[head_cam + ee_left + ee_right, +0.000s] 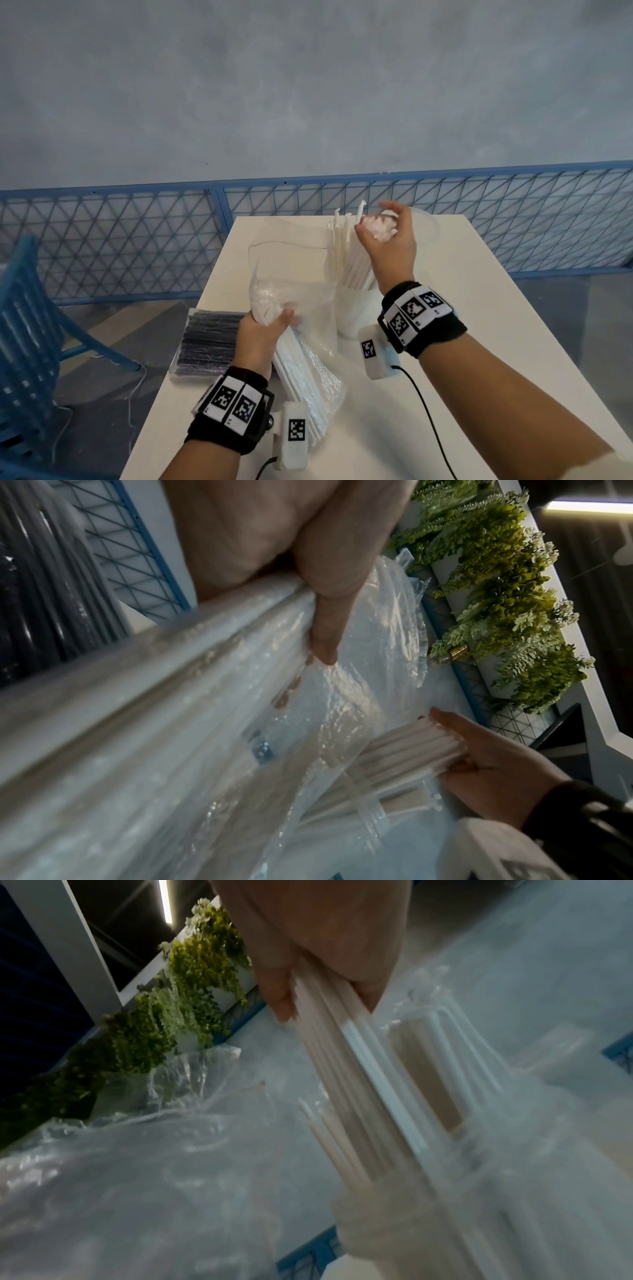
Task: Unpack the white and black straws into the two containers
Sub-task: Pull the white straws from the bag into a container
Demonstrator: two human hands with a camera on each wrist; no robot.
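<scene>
My left hand (265, 329) grips a clear plastic bag (291, 270) of white straws (301, 373) that slants down towards me over the table; the grip shows up close in the left wrist view (322, 620). My right hand (383, 233) holds a bundle of white straws (359, 263) by their upper ends, their lower ends standing in a white cup (356, 311). In the right wrist view the fingers (274, 999) curl round that bundle (346, 1096). A pack of black straws (209, 342) lies at the table's left edge. A clear container (428, 226) stands behind my right hand.
The white table (479, 308) has bare surface on the right. A blue mesh fence (137, 236) runs behind it and a blue chair (30, 325) stands at the left. Cables from the wrist cameras trail across the near table.
</scene>
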